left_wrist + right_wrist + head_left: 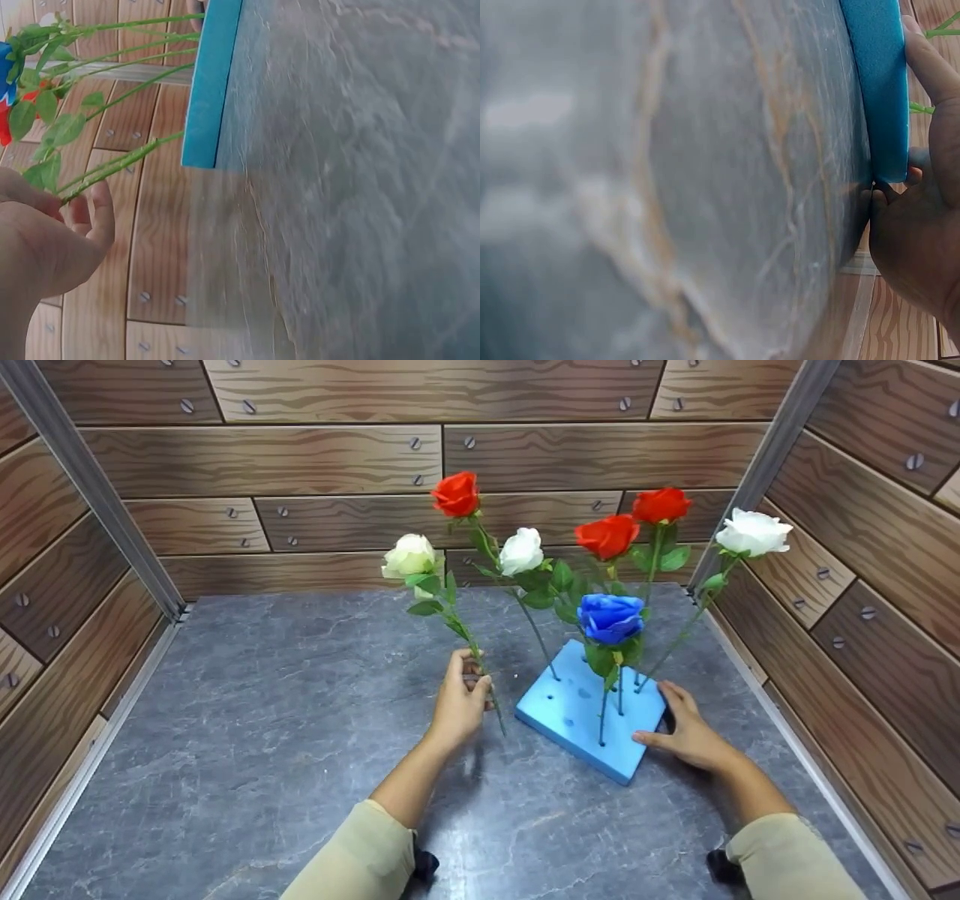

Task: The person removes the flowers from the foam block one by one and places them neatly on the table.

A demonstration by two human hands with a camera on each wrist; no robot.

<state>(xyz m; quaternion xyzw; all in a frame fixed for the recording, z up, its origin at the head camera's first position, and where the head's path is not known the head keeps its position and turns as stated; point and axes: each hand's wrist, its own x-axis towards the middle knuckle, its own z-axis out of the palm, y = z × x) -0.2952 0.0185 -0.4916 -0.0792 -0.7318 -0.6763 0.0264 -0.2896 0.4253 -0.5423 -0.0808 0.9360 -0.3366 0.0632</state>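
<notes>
My left hand [461, 697] pinches the green stem of a cream-white rose [409, 556], whose bloom leans up to the left. The lower end of that stem hangs beside a light blue foam block [570, 720] with small holes in its top. My right hand [694, 731] holds the block at its right edge, the thumb on the top face and the other fingers along the side. Upright in the block stand a blue rose [611, 619], several red roses [607, 537] and white roses [752, 533]. In the left wrist view, the pinching fingers [103, 214] appear beside the block.
The block rests on a grey marble-patterned tabletop [262, 735]. Wood-plank-patterned panels [337, 457] rise at the back and both sides, with metal posts [112, 487] in the corners. Leaves and blooms of the standing roses crowd the space above the block.
</notes>
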